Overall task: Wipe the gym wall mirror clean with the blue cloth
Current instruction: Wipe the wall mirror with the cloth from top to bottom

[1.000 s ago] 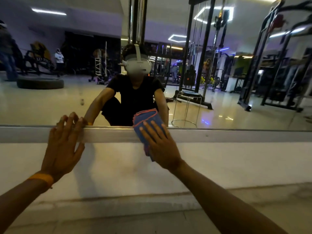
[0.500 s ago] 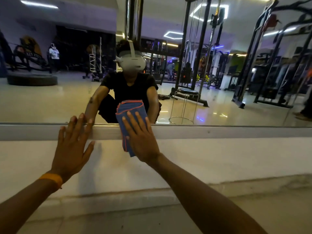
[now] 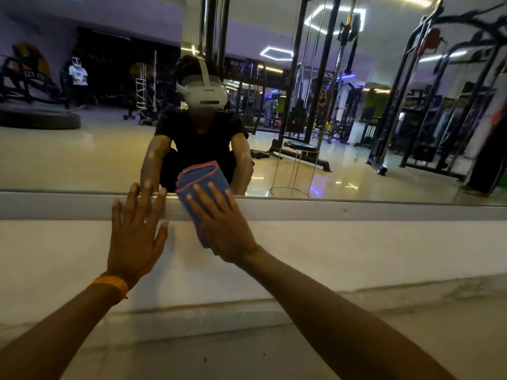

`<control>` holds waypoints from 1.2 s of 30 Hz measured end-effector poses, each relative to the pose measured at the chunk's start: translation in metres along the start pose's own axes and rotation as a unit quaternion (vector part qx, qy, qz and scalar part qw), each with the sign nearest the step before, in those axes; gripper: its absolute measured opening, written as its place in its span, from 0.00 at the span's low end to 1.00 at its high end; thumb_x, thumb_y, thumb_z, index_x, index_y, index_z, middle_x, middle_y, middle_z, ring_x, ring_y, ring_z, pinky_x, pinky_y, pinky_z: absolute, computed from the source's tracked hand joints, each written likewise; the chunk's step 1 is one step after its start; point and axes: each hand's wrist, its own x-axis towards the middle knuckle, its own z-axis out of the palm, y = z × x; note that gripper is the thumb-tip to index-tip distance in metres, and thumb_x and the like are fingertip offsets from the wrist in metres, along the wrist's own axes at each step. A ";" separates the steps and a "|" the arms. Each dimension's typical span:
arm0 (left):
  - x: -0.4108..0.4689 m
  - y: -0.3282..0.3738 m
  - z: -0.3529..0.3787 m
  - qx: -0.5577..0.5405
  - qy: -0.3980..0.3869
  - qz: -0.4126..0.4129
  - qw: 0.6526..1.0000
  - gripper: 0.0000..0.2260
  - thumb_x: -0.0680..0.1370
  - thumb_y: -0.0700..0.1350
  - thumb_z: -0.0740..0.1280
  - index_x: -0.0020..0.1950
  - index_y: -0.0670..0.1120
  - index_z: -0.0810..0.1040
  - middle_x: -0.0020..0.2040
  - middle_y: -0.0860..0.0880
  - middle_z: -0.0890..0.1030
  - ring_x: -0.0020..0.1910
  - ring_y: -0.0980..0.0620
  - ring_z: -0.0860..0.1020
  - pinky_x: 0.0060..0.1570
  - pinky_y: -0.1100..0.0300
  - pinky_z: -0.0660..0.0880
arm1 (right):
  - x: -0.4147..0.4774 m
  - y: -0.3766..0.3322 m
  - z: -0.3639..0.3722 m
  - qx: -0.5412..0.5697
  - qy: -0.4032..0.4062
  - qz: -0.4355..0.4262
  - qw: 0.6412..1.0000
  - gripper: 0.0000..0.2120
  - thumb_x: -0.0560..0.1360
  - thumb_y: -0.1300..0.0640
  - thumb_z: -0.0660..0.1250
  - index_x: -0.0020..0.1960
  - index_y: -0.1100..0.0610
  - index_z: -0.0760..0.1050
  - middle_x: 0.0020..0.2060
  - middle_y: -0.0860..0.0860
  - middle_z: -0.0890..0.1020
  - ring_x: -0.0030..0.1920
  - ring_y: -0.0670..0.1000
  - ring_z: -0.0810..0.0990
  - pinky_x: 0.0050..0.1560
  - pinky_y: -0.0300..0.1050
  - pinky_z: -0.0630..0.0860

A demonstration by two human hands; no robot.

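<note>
Right hand presses one blue cloth, seemingly folded.

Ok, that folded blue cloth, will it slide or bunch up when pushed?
The blue cloth looks soft, folded in layers: probably floppy and light. The right hand presses it flat, so it likely slides; stacked edges may shift.
</note>
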 end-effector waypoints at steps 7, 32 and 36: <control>-0.002 -0.008 -0.008 -0.035 -0.005 0.014 0.999 0.31 0.82 0.53 0.53 0.84 0.43 0.55 0.85 0.42 0.51 0.84 0.39 0.49 0.79 0.34 0.49 | -0.028 0.048 -0.003 -0.046 -0.023 -0.015 0.999 0.44 0.76 0.47 0.72 0.84 0.55 0.52 0.83 0.56 0.53 0.83 0.60 0.47 0.82 0.62 0.49; 0.000 0.000 -0.005 -0.002 -0.029 0.020 0.999 0.36 0.78 0.56 0.56 0.82 0.37 0.59 0.84 0.37 0.54 0.82 0.32 0.54 0.75 0.30 0.56 | -0.056 0.061 0.008 0.049 0.098 0.078 0.991 0.27 0.85 0.51 0.54 0.82 0.57 0.57 0.82 0.58 0.59 0.83 0.60 0.51 0.80 0.65 0.52; 0.013 0.008 -0.016 0.004 -0.046 0.010 0.999 0.34 0.76 0.53 0.57 0.79 0.36 0.65 0.80 0.36 0.62 0.75 0.29 0.65 0.66 0.31 0.65 | -0.019 0.035 0.010 0.022 0.070 -0.013 0.997 0.30 0.84 0.48 0.56 0.82 0.56 0.50 0.82 0.56 0.59 0.83 0.59 0.51 0.81 0.60 0.49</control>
